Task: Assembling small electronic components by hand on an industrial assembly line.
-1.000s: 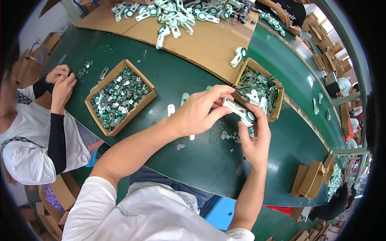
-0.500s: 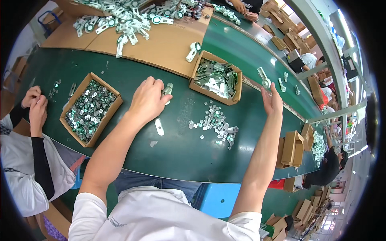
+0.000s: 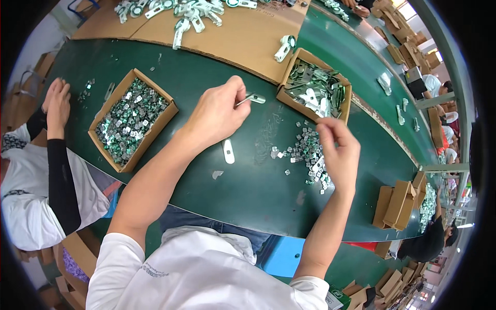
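My left hand (image 3: 219,113) is closed, pinching a flat silver metal piece (image 3: 254,98) with rounded ends between thumb and fingertips, above the green table. Just below that hand lies a pale oblong piece (image 3: 228,152) with a dark spot. My right hand (image 3: 342,157) hovers loosely curled, thumb and forefinger apart, with nothing visible in it. It partly covers a scatter of small square metal bits (image 3: 305,147) and stands at the near edge of a cardboard box (image 3: 289,96) filled with flat metal pieces (image 3: 323,85).
Left of my forearm stands a cardboard box (image 3: 150,138) full of small metal squares. Finished-looking white and green parts (image 3: 199,13) lie on a cardboard sheet (image 3: 222,44). A green conveyor (image 3: 364,67) runs beyond, carrying several parts. A co-worker's hands (image 3: 58,103) rest at far left.
My right hand has come back from the conveyor side, where a part lay beside its fingers, to the small squares. My left hand has turned, its metal piece now pointing right. The view has shifted.
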`<state>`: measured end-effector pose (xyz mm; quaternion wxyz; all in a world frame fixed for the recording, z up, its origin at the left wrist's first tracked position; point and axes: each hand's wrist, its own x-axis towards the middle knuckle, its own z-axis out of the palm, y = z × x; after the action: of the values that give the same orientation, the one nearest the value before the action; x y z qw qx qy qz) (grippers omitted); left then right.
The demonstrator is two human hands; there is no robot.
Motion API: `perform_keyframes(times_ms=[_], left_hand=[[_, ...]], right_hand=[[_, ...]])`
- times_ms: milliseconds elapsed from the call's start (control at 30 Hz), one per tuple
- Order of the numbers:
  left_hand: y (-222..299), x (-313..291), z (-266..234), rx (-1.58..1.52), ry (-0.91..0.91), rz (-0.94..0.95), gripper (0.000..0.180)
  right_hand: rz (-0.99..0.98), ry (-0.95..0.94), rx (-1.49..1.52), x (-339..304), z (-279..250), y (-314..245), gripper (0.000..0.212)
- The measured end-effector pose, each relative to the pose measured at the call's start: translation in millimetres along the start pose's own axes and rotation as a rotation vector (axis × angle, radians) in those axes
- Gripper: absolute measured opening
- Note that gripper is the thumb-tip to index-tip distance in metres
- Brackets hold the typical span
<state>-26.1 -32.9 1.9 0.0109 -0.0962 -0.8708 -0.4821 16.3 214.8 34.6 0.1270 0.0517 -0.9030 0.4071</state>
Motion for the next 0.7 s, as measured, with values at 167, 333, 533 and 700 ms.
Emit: perform_keyframes(times_ms=[167, 333, 533, 700], left_hand=[[5, -2, 4, -0.115, -0.104, -0.079, 0.022], [8, -2, 9, -0.164, -0.137, -0.097, 0.019], [3, -4, 17, -0.313, -0.151, -0.035, 0.012], [3, -2, 19, -0.396, -0.273, -0.117, 0.014]], right_hand=[[-0.044, -0.239, -0.152, -4, 12, -5, 0.009], [-0.075, -0.348, -0.105, -8, 26, -4, 0.008], [-0.108, -0.419, -0.164, -14, 31, -11, 0.008], [-0.021, -0.393, -0.136, -14, 34, -15, 0.010]])
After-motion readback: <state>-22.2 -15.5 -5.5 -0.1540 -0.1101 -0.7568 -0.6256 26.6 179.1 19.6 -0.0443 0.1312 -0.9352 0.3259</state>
